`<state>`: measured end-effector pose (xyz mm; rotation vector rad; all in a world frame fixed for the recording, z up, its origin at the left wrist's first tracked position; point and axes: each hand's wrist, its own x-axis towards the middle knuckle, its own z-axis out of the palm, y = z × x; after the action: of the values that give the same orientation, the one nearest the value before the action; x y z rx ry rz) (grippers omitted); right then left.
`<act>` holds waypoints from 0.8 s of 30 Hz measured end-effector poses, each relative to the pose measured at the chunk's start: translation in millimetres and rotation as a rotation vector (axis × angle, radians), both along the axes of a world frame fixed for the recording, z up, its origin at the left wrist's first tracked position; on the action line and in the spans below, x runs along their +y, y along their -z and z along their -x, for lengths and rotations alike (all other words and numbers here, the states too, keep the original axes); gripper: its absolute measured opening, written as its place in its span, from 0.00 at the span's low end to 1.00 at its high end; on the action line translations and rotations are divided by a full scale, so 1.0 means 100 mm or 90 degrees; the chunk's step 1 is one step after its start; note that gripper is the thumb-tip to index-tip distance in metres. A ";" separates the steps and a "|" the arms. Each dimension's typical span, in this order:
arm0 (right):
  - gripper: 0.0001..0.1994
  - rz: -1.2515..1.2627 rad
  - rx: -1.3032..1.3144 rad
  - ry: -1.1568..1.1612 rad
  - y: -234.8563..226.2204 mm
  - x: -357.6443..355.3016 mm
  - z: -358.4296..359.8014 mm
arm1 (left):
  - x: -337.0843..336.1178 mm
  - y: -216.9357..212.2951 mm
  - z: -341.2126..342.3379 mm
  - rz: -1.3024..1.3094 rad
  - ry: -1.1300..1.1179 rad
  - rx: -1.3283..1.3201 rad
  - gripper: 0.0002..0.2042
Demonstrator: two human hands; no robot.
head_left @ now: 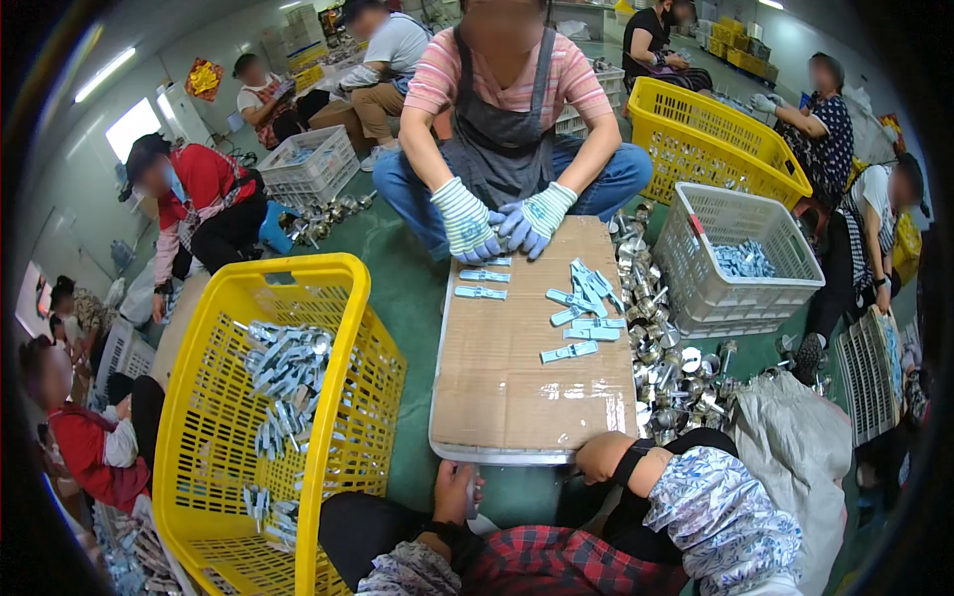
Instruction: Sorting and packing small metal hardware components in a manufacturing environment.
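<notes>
The left hand (455,494) curls loosely below the near edge of the cardboard-topped board (517,387), apparently holding nothing; the right hand (603,457) is fisted at its near right corner, its contents hidden. Nearest, a pale-blue flat packet (569,352) lies mid-board toward the right edge: probably light, slippery, best pinched by its edges.

Left hand (459,489) and right hand (603,456) at near edge of low table (517,397). Packaged parts (581,298) on far half. Basket (268,397) left, metal fittings (666,358) right.
</notes>
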<state>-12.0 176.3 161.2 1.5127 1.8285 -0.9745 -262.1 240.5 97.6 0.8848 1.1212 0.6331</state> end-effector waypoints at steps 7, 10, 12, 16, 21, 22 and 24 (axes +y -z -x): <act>0.14 0.005 -0.002 0.008 -0.05 0.00 0.01 | 0.01 0.00 0.05 0.027 0.025 0.007 0.12; 0.14 0.030 -0.002 -0.013 0.05 0.03 0.01 | 0.01 0.02 0.06 0.029 0.023 0.004 0.12; 0.14 0.032 -0.002 -0.012 0.05 0.03 0.00 | 0.01 0.04 0.06 0.025 0.026 0.015 0.12; 0.14 0.032 -0.007 -0.013 0.03 0.02 0.01 | -0.01 0.04 0.05 0.004 0.023 -0.002 0.11; 0.15 0.039 -0.007 -0.004 -0.02 0.05 0.01 | -0.02 0.03 0.05 -0.005 0.012 -0.001 0.10; 0.15 0.058 -0.012 0.000 -0.02 0.06 0.01 | -0.02 0.03 0.05 -0.006 0.013 -0.003 0.10; 0.15 0.055 -0.015 0.002 -0.05 0.05 0.01 | -0.02 0.03 0.05 -0.001 0.015 -0.007 0.09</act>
<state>-12.6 181.7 165.7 1.4702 1.7456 -1.0195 -266.7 238.6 94.6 0.8933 1.0988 0.6191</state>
